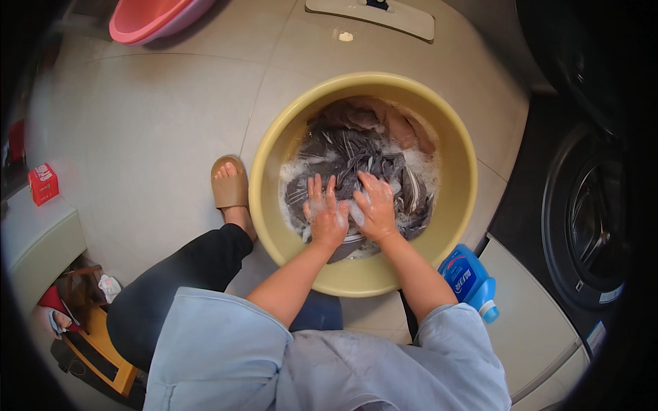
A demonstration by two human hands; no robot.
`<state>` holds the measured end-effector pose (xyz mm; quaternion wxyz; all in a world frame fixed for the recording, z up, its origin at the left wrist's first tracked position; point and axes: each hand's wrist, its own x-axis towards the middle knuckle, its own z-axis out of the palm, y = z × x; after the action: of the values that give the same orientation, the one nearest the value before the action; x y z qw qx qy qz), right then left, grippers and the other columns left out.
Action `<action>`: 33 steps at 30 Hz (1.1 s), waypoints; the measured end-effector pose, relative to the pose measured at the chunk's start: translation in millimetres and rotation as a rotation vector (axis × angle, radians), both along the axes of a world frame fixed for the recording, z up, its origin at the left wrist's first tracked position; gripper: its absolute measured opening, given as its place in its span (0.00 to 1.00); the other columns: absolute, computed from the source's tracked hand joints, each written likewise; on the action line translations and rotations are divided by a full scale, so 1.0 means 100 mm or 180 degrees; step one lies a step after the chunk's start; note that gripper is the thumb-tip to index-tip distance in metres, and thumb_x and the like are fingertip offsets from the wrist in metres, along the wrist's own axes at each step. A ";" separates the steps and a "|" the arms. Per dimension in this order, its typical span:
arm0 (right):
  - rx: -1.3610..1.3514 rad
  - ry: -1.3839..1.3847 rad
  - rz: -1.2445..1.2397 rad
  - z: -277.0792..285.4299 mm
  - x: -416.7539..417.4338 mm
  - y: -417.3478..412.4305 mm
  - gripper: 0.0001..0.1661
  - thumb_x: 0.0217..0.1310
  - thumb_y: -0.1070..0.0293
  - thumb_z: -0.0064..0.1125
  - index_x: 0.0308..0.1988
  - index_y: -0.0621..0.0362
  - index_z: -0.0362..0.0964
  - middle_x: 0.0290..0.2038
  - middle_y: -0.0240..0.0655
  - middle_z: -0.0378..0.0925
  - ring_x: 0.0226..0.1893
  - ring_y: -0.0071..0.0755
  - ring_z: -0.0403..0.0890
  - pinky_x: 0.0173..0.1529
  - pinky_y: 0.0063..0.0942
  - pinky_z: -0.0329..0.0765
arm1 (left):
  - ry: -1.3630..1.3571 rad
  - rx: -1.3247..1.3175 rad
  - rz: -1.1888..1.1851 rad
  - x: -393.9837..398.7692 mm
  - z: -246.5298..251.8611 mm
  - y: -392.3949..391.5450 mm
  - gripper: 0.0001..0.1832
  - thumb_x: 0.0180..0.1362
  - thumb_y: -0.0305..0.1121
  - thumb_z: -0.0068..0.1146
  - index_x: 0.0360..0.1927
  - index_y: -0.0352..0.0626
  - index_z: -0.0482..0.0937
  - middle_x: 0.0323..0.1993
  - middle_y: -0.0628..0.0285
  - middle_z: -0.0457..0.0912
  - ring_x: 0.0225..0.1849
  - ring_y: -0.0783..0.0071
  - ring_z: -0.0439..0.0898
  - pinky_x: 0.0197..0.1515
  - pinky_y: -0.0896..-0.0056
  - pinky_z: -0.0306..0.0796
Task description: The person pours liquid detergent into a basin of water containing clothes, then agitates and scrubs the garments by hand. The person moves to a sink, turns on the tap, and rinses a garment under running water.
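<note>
A round yellow plastic basin [362, 287] stands on the floor before me, holding sudsy water and wet laundry. Dark grey striped cloth [354, 149] lies bunched in its middle, and a pinkish-brown cloth [398, 126] is at the far side. My left hand [326, 218] rests on the grey cloth, suds on its skin, fingers apart. Close beside it on the right, my right hand [376, 208] lies on the same cloth with soapy, slightly bent fingers; whether it pinches any fabric cannot be told.
A blue detergent bottle [465, 277] is beside the basin at lower right. Further right stands a dark front-loading washing machine [550, 216]. A pink basin [146, 23] and a flat mop head [380, 18] lie beyond. A red box [43, 184] sits on a white surface at left.
</note>
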<state>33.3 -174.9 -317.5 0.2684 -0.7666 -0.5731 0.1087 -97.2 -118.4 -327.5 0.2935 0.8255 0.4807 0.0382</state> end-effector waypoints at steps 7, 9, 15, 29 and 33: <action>-0.2472 0.0481 -0.1040 -0.11 0.21 1.08 0.26 0.48 0.45 0.60 0.39 0.54 0.78 0.41 0.50 0.80 0.43 0.51 0.80 0.44 0.45 0.74 | 0.1153 -0.2337 -0.0302 0.39 -0.81 0.93 0.33 0.62 0.48 0.43 0.68 0.49 0.56 0.70 0.54 0.55 0.71 0.51 0.53 0.67 0.43 0.49; -0.2498 0.0413 -0.1309 -0.23 0.33 1.23 0.25 0.48 0.44 0.59 0.35 0.55 0.79 0.38 0.50 0.80 0.40 0.53 0.81 0.43 0.44 0.76 | 0.0648 -0.2136 -0.0131 0.48 -0.83 1.08 0.24 0.60 0.45 0.46 0.56 0.43 0.70 0.56 0.46 0.70 0.58 0.50 0.68 0.58 0.52 0.61; -0.1617 0.0938 -0.0712 0.02 0.41 0.83 0.15 0.52 0.56 0.56 0.29 0.57 0.78 0.41 0.47 0.79 0.48 0.50 0.77 0.52 0.41 0.70 | 0.0356 -0.2043 0.0909 0.60 -0.33 1.33 0.28 0.63 0.51 0.38 0.45 0.34 0.78 0.52 0.37 0.74 0.56 0.43 0.71 0.56 0.53 0.65; -0.2129 -0.0099 -0.0461 -0.19 0.17 1.14 0.15 0.54 0.58 0.52 0.38 0.53 0.75 0.33 0.45 0.80 0.36 0.47 0.80 0.47 0.47 0.70 | 0.0476 -0.1274 -0.0348 0.24 -1.07 0.80 0.31 0.59 0.45 0.46 0.63 0.40 0.63 0.66 0.47 0.61 0.66 0.51 0.60 0.65 0.39 0.51; -0.2019 0.0307 -0.1017 -0.58 0.44 1.28 0.17 0.53 0.56 0.56 0.35 0.59 0.76 0.25 0.48 0.77 0.27 0.55 0.77 0.36 0.50 0.71 | 0.1017 -0.1106 -0.1522 0.43 -0.74 1.43 0.27 0.62 0.49 0.38 0.48 0.36 0.78 0.51 0.40 0.76 0.53 0.45 0.75 0.60 0.53 0.63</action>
<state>77.2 -47.0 -375.8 0.0575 -0.8857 -0.3703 0.2740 -54.6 24.5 -401.9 0.3514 0.8480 0.3127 -0.2442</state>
